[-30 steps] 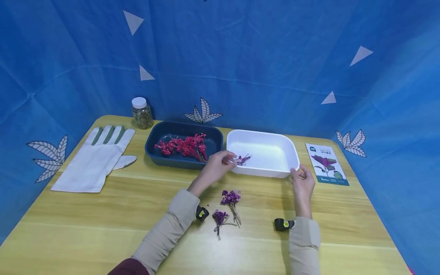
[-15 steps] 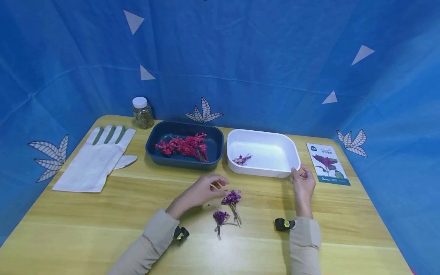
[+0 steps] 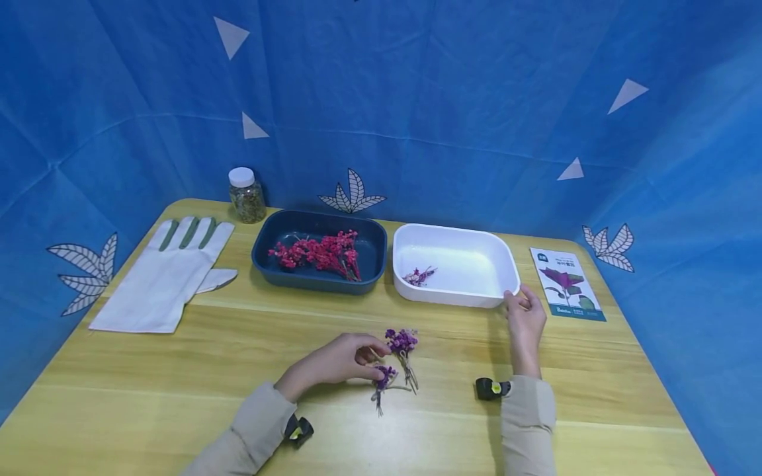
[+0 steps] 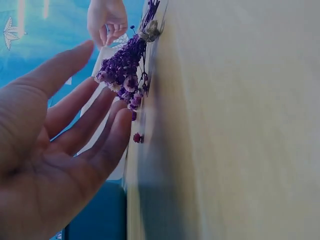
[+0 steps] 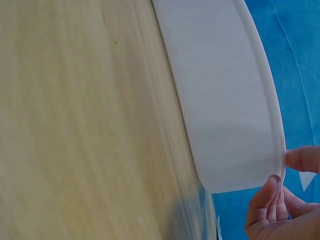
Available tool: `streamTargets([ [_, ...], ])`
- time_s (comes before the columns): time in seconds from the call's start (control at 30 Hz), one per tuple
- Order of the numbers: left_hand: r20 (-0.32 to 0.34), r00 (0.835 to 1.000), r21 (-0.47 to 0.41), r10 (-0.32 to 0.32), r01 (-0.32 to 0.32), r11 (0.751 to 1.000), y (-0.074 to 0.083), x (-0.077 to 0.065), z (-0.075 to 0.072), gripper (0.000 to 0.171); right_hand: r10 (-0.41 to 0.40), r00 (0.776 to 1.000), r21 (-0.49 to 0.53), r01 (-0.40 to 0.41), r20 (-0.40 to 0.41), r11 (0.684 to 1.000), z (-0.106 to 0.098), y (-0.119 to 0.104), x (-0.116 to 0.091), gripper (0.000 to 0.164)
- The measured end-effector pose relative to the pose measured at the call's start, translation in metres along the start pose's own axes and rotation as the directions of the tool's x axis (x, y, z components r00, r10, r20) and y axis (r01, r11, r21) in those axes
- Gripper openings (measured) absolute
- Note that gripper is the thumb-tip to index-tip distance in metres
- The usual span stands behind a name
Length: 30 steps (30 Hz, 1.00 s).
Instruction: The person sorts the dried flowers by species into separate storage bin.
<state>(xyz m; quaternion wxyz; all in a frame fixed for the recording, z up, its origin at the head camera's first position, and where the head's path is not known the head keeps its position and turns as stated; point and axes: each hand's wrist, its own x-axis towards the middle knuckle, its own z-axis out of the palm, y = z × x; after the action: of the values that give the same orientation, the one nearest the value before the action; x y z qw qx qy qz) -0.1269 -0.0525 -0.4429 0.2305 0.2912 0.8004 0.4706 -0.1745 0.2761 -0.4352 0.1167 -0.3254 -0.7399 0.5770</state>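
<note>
My left hand (image 3: 342, 359) hovers at a small bunch of purple dried flowers (image 3: 388, 378) on the table, its thumb and fingers spread around the blooms. In the left wrist view the flower heads (image 4: 125, 67) sit just past the fingertips, not gripped. A second purple bunch (image 3: 402, 341), its stems tied, lies just behind it. With thumb and fingers, my right hand (image 3: 525, 322) pinches the front right corner of a white tray (image 3: 446, 297). A small purple-pink sprig (image 3: 419, 276) rests in that tray's front left part. The right wrist view shows the tray's side wall (image 5: 225, 110) and the pinching fingertips.
Left of the white tray stands a dark blue tray (image 3: 309, 282) with red flower sprigs (image 3: 324, 252). A lidded jar (image 3: 247, 198) and a white glove (image 3: 155, 284) are at the left. A seed packet (image 3: 568, 284) lies at the right. Blue cloth (image 3: 417, 99) hangs behind.
My left hand let go of the sprig in the white tray, then moved back toward me, past the far purple bunch to the nearer one. My right hand has stayed on the tray's corner.
</note>
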Motion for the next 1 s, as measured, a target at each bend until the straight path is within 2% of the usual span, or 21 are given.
streamTargets([
  [0.1, 0.037, 0.999, 0.041, -0.002, 0.001, 0.999, 0.000, -0.001, 0.000, 0.035, -0.007, 1.000, 0.005, 0.007, -0.002, 1.000, 0.000, -0.001, 0.001, 0.054],
  [0.23, 0.060, 0.998, 0.064, 0.007, -0.010, 0.998, -0.003, 0.000, 0.001, 0.025, -0.016, 1.000, 0.013, 0.016, -0.004, 1.000, 0.000, -0.002, 0.001, 0.054],
  [0.37, 0.068, 0.998, 0.053, 0.008, -0.012, 0.999, -0.006, 0.002, 0.002, 0.015, -0.008, 1.000, 0.020, 0.008, -0.002, 1.000, -0.001, -0.001, 0.001, 0.054],
  [0.6, 0.065, 0.998, 0.022, 0.015, -0.017, 1.000, -0.009, 0.004, 0.002, 0.011, 0.006, 1.000, 0.025, -0.007, 0.007, 1.000, -0.002, 0.000, 0.000, 0.055],
  [0.77, 0.022, 1.000, -0.020, 0.009, -0.008, 1.000, -0.007, 0.002, -0.001, 0.014, -0.003, 1.000, 0.031, 0.003, 0.002, 1.000, 0.000, 0.001, 0.000, 0.054],
  [1.0, -0.104, 0.995, -0.076, 0.012, -0.020, 0.997, 0.004, 0.009, -0.009, 0.018, -0.016, 1.000, 0.025, 0.016, -0.005, 1.000, 0.001, 0.001, -0.001, 0.054],
])
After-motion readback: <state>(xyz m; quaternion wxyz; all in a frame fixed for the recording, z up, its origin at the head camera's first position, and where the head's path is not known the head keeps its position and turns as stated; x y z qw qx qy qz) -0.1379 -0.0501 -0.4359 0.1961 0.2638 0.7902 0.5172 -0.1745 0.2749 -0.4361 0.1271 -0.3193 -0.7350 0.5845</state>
